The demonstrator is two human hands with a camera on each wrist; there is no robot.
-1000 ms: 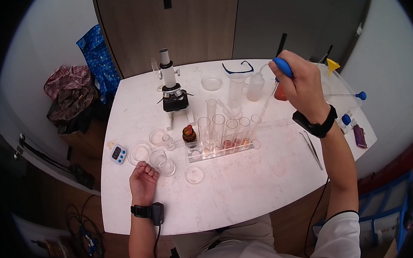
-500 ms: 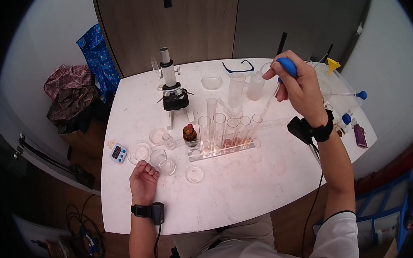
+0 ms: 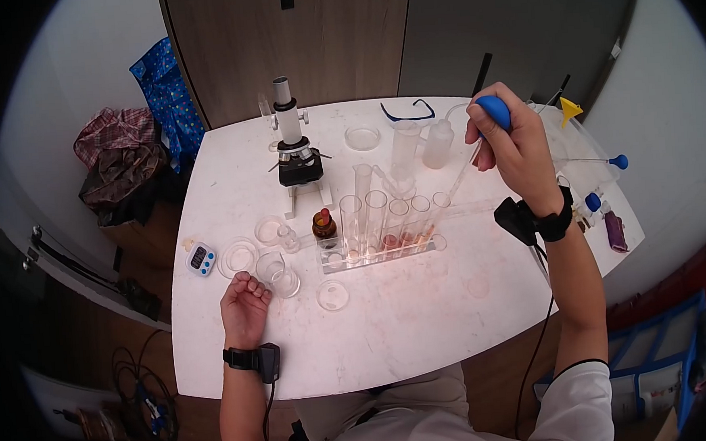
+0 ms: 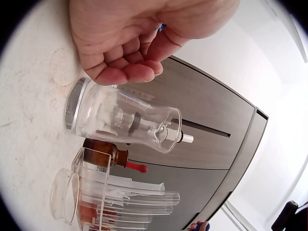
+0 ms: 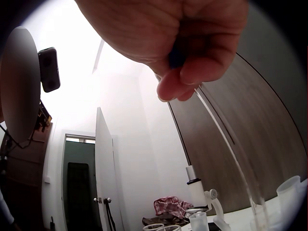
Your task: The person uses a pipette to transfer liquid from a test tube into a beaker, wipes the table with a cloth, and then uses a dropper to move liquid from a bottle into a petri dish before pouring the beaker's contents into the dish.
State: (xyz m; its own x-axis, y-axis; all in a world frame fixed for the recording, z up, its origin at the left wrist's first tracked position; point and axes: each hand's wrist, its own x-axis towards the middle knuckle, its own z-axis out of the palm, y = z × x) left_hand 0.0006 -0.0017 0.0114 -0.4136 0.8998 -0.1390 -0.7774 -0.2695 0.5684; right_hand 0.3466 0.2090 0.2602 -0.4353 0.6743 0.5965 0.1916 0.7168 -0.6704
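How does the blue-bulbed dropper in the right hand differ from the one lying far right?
The held dropper slants steeply down from the right hand; the other dropper lies nearly level, untouched. The held dropper points toward the test tubes; the other dropper lies right of them. Both have blue bulbs.

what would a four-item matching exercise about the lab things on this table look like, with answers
Column one
1. glass pipette with a blue rubber bulb
2. small white timer with blue buttons
3. brown glass bottle with a red top
4. clear plastic test tube rack

Column two
A. near the left edge of the table
B. supporting a row of clear tubes, some with reddish contents
C. behind the rack's left end
D. gripped in the right hand

Pairs: 1-D, 2-A, 3-C, 4-B
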